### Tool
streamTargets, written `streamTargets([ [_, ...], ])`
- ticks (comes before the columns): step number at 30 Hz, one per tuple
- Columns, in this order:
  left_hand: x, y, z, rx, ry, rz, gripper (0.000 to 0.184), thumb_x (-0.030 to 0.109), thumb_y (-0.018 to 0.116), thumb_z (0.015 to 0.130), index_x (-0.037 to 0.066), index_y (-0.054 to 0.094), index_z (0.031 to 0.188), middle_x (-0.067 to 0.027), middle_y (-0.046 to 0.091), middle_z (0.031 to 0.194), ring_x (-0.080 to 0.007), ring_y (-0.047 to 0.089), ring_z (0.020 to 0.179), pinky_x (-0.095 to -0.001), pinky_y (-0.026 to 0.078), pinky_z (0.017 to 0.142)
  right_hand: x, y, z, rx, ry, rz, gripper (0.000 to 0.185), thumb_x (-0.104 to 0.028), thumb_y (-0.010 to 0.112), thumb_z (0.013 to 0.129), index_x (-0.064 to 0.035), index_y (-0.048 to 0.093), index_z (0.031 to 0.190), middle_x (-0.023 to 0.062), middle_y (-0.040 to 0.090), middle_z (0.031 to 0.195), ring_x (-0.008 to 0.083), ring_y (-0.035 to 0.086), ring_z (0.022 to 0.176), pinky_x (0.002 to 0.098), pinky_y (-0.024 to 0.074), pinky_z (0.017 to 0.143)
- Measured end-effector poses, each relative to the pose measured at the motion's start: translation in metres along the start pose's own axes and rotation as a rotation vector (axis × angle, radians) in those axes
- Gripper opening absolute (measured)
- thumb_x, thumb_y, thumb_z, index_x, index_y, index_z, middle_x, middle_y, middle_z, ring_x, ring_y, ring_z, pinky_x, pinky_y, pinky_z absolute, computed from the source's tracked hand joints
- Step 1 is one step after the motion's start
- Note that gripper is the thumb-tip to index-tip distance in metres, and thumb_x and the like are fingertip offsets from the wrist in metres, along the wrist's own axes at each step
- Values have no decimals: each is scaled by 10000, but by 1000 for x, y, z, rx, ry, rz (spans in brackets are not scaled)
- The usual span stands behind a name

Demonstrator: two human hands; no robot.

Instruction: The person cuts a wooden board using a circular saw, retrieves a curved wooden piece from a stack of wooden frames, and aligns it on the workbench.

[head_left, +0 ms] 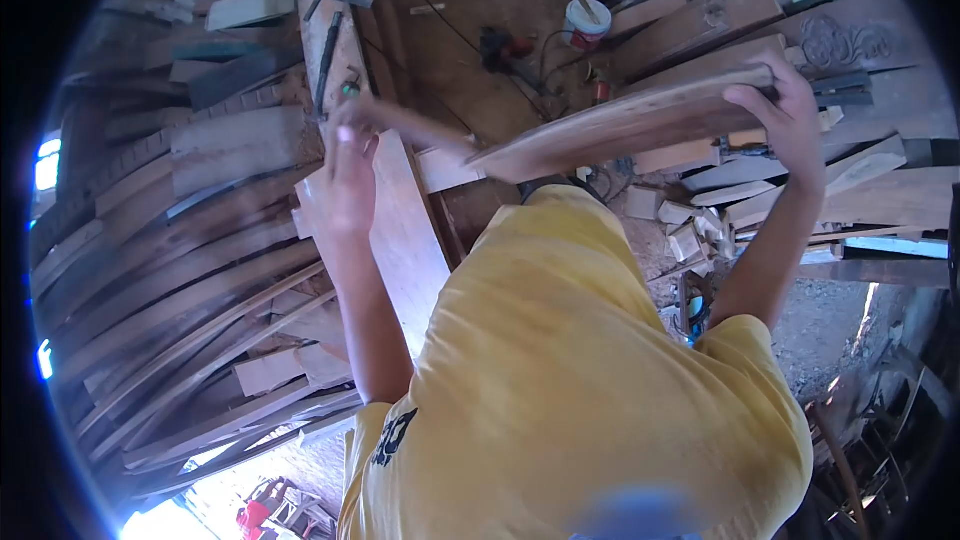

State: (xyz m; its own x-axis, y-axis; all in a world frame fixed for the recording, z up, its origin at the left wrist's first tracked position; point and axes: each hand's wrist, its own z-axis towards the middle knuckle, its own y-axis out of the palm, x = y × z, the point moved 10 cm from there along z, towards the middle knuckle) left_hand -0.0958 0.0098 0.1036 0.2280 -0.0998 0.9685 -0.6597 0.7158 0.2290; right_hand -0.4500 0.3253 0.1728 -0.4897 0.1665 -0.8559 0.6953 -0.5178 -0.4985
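Note:
My right hand (pixel 785 110) grips the far right end of a long wooden board (pixel 640 120), which is held tilted in front of my body. Its other end points down to the left, near the bench plank. At the left, my blurred left hand (pixel 350 155) is closed round a narrow wooden piece (pixel 420 130), whose far end reaches the board's left tip; whether they touch is unclear. Below my left hand lies a pale, smooth plank (pixel 408 230). Beyond it a dark bar-shaped tool (pixel 327 65) rests on the same narrow bench.
Stacked planks (pixel 240 150) fill the left side. At the right are more boards (pixel 690 25), wood offcuts (pixel 700 235) and a carved panel (pixel 845 40). A white bucket (pixel 587 22) and a red-and-black power tool (pixel 505 48) stand on the floor ahead, with a cable nearby.

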Motion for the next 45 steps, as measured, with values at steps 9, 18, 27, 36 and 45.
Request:
streamTargets([
  [9, -136, -77, -95, 155, -572, 352, 683, 506, 502, 1048, 121, 354, 1592, -164, 445, 1571, -284, 378, 1481, -460, 304, 1187, 178, 68, -33, 49, 270, -584, 453, -336, 730, 904, -11, 664, 1213, 238, 697, 1072, 416, 658, 1017, 477, 499, 871],
  [18, -187, -211, -276, 581, -673, 1071, 591, 494, 637, 972, 148, 563, 1445, -247, 489, 1504, -424, 376, 1448, -504, 313, 1189, 473, 102, -140, -176, 257, -951, 313, -212, 723, 826, 9, 667, 1040, 252, 676, 1040, 448, 638, 1012, 497, 500, 919],
  [27, -212, -177, -445, 842, -928, 1082, 614, 462, 618, 966, 65, 557, 1431, -212, 519, 1479, -370, 436, 1417, -504, 211, 1241, 520, 213, -34, -407, 144, -1081, 443, -358, 588, 959, 45, 696, 1110, 229, 728, 1049, 403, 700, 1001, 456, 548, 891],
  [36, -247, -77, -517, 1428, -1099, 950, 681, 539, 593, 961, 150, 483, 1509, -298, 343, 1589, -482, 256, 1494, -519, 177, 1248, 47, 570, 149, -696, -379, -104, 201, -136, 630, 994, -17, 652, 1155, 180, 721, 1062, 294, 707, 990, 383, 554, 876],
  [45, -321, 127, -543, 2158, -1224, 205, 627, 460, 619, 965, 120, 518, 1482, -246, 431, 1553, -471, 337, 1458, -529, 269, 1217, 31, 851, 215, -1359, -283, -271, 651, -495, 686, 954, 48, 610, 1304, 151, 647, 1272, 270, 607, 1154, 379, 480, 998],
])
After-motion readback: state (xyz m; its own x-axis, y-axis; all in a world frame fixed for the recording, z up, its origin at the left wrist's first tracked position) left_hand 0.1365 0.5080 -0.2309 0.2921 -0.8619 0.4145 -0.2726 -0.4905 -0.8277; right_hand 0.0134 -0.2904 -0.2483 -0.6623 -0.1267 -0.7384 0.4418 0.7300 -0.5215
